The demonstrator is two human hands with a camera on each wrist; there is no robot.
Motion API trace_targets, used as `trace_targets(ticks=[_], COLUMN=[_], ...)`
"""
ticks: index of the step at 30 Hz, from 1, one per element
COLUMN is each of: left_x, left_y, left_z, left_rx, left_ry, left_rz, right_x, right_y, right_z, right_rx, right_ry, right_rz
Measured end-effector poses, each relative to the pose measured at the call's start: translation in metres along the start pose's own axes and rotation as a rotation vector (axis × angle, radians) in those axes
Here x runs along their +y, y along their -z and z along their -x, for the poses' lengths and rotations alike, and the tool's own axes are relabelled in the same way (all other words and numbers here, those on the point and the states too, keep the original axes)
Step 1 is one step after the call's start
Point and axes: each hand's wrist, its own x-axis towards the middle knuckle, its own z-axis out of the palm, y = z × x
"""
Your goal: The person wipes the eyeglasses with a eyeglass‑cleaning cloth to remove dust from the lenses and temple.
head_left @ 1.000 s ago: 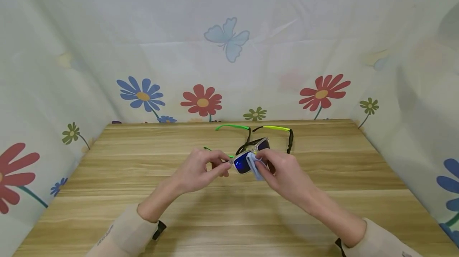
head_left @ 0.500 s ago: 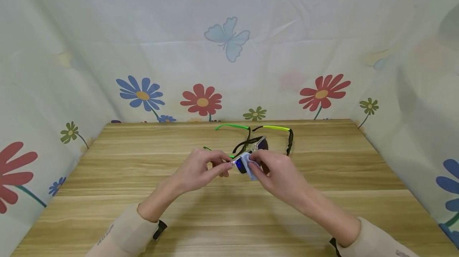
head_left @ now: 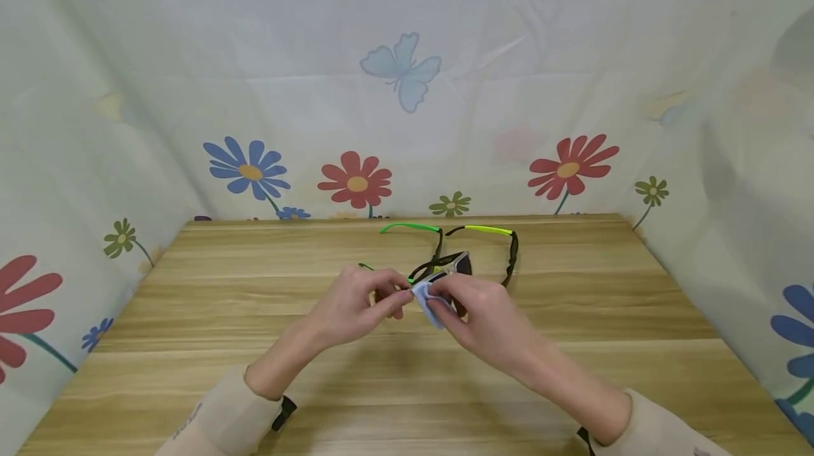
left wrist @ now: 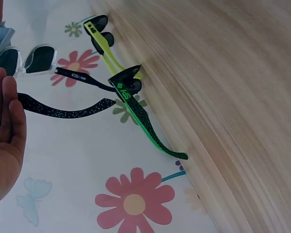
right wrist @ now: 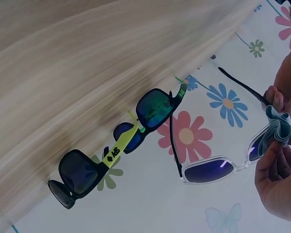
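Clear-framed sunglasses (right wrist: pixel 208 171) with dark blue lenses and black speckled temples (left wrist: pixel 68 108) are held up above the table. My left hand (head_left: pixel 352 304) pinches them at the hinge end of one lens. Between the thumb and fingers of my right hand (head_left: pixel 496 311) is a folded light-blue cloth (head_left: pixel 427 304). The cloth presses on the lens nearest my left hand and covers much of it; in the right wrist view the bunched cloth (right wrist: pixel 276 128) lies close to the left fingers. The other lens (head_left: pixel 464 265) is uncovered.
Behind the held pair, two more sunglasses stand on the wooden table (head_left: pixel 254 258): one with green temples (head_left: pixel 410 225), one black with yellow temples (head_left: pixel 490 229). A flower-printed curtain (head_left: pixel 305 109) encloses the table's back and sides.
My right hand has moved left with the cloth, across the lens to the edge by my left hand. The held sunglasses have tilted a little; my left hand stays nearly in place.
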Motion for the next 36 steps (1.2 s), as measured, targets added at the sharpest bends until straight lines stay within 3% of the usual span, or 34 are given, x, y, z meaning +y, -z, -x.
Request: trace_targets(ticks=[13,21,29,36], left_x=[0.003,0.004,0.004,0.004], left_y=[0.000,0.001,0.001,0.001], left_z=[-0.004,-0.003,-0.003,-0.004], left_rx=[0.000,0.000,0.016,0.006], left_ry=[0.014,0.034,0.049,0.042], left_rz=[0.003,0.006,-0.011,-0.011], right_x=[0.007,0.013,0.019,0.017], right_y=[0.009,0.013,0.013,0.011], right_z=[0.002,0.002,0.004,0.005], right_rx=[0.050,0.037,0.080,0.065], right_ry=[-0.038,-0.107,-0.112,-0.132], right_rz=[0.095,0.116,0.153,0.147])
